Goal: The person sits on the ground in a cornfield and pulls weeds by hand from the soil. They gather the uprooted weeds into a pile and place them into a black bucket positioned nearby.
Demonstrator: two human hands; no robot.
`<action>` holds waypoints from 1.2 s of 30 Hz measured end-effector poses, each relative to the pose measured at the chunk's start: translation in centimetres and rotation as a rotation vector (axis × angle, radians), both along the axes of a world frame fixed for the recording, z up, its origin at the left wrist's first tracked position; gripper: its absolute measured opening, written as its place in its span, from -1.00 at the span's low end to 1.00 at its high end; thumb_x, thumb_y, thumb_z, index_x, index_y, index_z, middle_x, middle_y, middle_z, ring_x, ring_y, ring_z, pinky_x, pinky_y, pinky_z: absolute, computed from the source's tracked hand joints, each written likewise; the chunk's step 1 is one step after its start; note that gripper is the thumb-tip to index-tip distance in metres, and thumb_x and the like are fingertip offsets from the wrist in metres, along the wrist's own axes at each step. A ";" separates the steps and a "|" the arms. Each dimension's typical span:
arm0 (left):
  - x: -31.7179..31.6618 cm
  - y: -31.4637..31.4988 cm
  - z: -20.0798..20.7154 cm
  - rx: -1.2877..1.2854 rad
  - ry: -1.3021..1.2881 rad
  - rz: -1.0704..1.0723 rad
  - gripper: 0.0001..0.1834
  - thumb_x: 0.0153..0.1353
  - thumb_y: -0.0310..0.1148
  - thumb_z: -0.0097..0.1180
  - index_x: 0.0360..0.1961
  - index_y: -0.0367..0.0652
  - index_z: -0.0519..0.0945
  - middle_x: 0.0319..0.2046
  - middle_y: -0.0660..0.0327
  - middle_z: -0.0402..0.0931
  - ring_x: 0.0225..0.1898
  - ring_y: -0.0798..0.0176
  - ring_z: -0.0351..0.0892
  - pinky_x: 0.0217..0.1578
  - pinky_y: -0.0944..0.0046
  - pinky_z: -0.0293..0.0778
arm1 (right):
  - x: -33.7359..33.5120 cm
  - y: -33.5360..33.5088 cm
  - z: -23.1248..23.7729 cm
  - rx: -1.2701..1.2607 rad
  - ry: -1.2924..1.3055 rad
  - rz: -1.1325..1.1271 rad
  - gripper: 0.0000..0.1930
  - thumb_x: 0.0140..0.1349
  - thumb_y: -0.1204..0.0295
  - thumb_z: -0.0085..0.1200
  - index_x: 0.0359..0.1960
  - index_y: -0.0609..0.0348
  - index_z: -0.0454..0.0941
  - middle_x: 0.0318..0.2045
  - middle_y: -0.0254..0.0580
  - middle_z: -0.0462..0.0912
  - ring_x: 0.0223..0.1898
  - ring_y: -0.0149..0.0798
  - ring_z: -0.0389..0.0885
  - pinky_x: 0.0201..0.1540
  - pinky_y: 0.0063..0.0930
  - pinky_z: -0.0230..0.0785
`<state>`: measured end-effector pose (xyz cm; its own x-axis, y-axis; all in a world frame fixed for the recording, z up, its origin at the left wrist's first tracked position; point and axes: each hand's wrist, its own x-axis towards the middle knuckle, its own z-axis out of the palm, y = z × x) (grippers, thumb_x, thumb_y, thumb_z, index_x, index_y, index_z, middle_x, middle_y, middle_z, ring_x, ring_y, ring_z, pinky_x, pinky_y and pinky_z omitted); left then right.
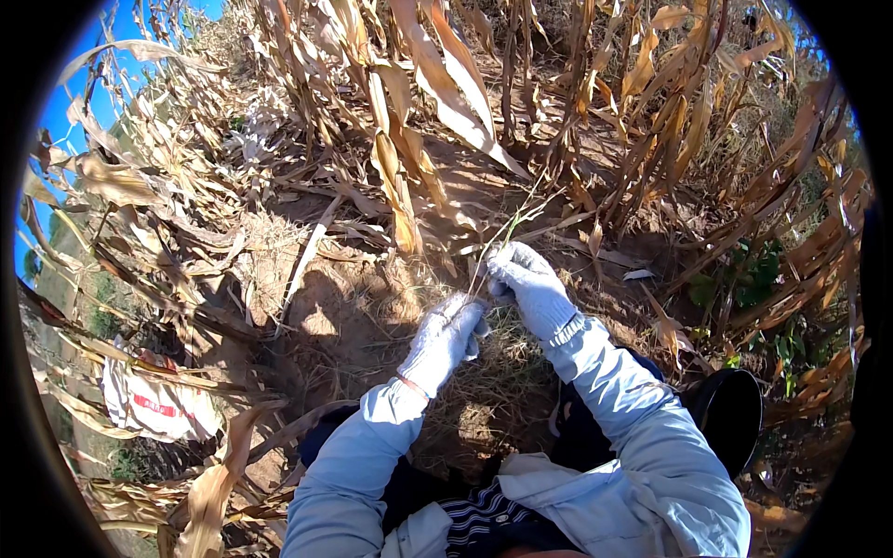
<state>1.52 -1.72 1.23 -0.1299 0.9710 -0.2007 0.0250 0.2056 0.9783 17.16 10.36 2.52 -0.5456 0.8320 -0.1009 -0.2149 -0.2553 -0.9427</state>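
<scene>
My two hands, in whitish knit gloves, are close together in front of my body. Between them runs a thin grass stem (476, 275), brownish low down, with narrow green blades (526, 215) spreading up and away to the right. My right hand (530, 286) pinches it near the green part, fingers bent. Lower and a little to the left, my left hand (444, 337) is closed around its lower end; the fingertips are partly hidden. Dry, tangled grass (498, 372) lies on the soil beneath both hands.
Tall dry corn stalks (386, 139) stand ahead, and more dry leaves (819, 307) crowd the right. A white bag with red print (163, 405) lies at the left. By my right side is a black round container (730, 423). Green leafy plants (753, 274) grow at the right.
</scene>
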 end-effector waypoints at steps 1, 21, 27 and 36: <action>-0.3 0.0 0.3 0.013 0.047 -0.012 -0.69 0.61 -0.19 -0.02 -0.03 -0.17 0.68 -0.36 0.27 0.63 -0.55 0.44 0.52 -0.49 0.35 0.48 | 0.0 0.3 -0.1 -0.037 0.020 -0.062 -0.92 0.51 0.39 0.19 -0.19 0.06 0.63 -0.32 -0.36 0.76 -0.43 -0.57 0.57 -0.41 -0.67 0.39; -7.9 -1.1 -6.0 0.636 1.089 0.093 -0.75 0.31 -0.46 0.22 -0.01 -0.07 0.75 -0.01 0.08 0.73 0.11 -0.05 0.70 0.16 -0.01 0.60 | 9.8 11.1 0.5 -0.204 0.761 -0.512 -0.90 0.55 0.46 0.10 -0.07 0.22 0.61 -0.18 -0.11 0.77 -0.34 -0.35 0.74 -0.39 -0.55 0.69; -10.0 -1.6 -4.8 0.659 1.180 0.101 -0.75 0.28 -0.43 0.27 -0.03 -0.05 0.78 -0.03 0.06 0.75 0.09 -0.06 0.71 0.15 -0.01 0.64 | 14.1 13.6 -0.4 -0.037 0.732 -0.617 -0.86 0.55 0.47 0.11 -0.04 0.31 0.60 -0.19 -0.07 0.75 -0.30 -0.27 0.75 -0.32 -0.49 0.73; -12.4 -2.8 -4.1 0.393 0.964 0.300 -0.74 0.47 -0.30 0.18 -0.03 -0.25 0.75 -0.09 0.04 0.77 -0.07 -0.01 0.76 0.04 0.15 0.66 | 14.7 14.1 -0.4 -0.048 0.568 -0.744 -0.83 0.53 0.44 0.16 -0.02 0.32 0.60 -0.20 -0.08 0.75 -0.29 -0.23 0.75 -0.28 -0.51 0.75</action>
<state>-10.89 -4.57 -2.85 -0.3099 0.8473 0.4313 0.8196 0.0081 0.5729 31.90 24.45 2.12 0.1471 0.9888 -0.0255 -0.7634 0.0971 -0.6386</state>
